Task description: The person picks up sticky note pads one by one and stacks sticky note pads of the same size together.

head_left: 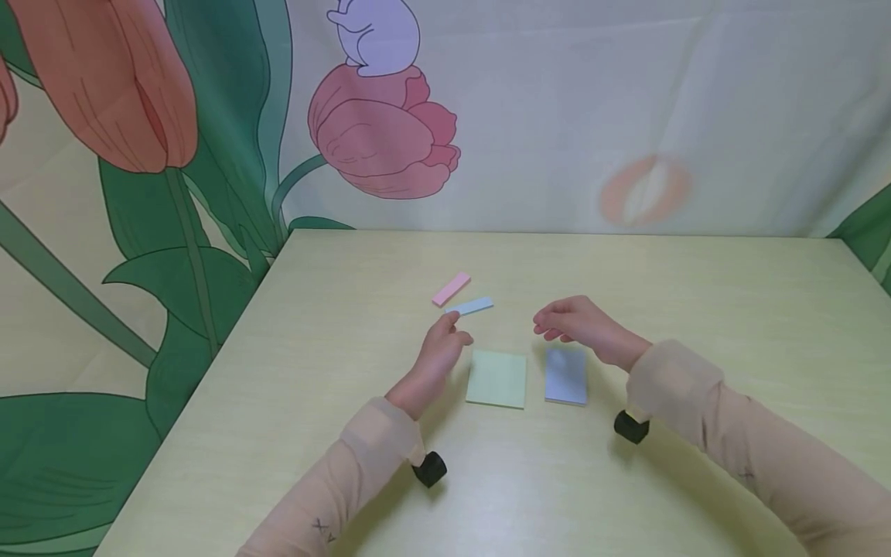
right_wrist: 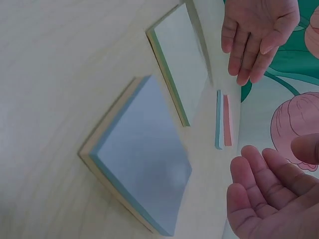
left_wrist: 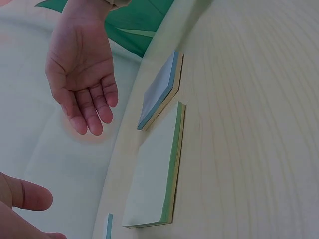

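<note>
A square pale green sticky note pad point(head_left: 496, 379) lies on the table, with a smaller blue sticky note pad point(head_left: 566, 377) to its right. Beyond them are two narrow strip pads, one light blue point(head_left: 475, 305) and one pink point(head_left: 451, 288). My left hand point(head_left: 435, 352) is left of the green pad, its fingertips overlapping the light blue strip's near end in the head view. In the right wrist view, that hand point(right_wrist: 256, 37) has relaxed fingers and holds nothing. My right hand point(head_left: 588, 329) hovers above and beyond the blue pad, fingers loosely bent and holding nothing.
The pads lie on a pale wood-grain table point(head_left: 696, 495). Behind it hangs a light curtain point(head_left: 543, 124) printed with tulips and a white animal. A black wrist device point(head_left: 429, 469) hangs below the left cuff, another point(head_left: 632, 426) below the right.
</note>
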The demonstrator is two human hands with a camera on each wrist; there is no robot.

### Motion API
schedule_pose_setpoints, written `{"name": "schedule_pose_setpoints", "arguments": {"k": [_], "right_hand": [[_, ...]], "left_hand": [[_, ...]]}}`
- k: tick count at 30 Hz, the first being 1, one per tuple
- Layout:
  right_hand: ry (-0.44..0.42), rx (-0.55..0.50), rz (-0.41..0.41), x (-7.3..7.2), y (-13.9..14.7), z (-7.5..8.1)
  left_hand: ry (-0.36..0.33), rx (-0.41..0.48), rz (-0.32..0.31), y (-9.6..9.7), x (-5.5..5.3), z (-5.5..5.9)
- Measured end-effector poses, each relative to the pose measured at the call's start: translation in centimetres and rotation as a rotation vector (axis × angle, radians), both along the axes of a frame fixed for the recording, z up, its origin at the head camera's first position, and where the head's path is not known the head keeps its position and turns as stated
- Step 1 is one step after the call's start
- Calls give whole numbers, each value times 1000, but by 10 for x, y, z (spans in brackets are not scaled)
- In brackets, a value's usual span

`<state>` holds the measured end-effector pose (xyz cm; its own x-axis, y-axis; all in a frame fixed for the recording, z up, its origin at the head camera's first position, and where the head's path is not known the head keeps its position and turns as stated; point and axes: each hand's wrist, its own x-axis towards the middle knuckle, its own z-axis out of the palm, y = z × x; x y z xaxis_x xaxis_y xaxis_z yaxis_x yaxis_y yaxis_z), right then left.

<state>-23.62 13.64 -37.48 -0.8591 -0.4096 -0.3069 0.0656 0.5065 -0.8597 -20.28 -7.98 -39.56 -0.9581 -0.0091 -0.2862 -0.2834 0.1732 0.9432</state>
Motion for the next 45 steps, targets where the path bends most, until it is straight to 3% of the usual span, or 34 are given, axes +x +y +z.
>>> {"name": "schedule_pose_setpoints", "arguments": {"k": [10,22,45], "right_hand": [[22,40,-2,-11,-7,1],[9,8,4,-26,-14,-4],[-32,-25,-21,-44,-35,-8]], "left_hand": [[5,19,48,0,-10,0],[-35,6,77,-4,-19,-5],[-49,-21,126,-4,-30,-10]]}}
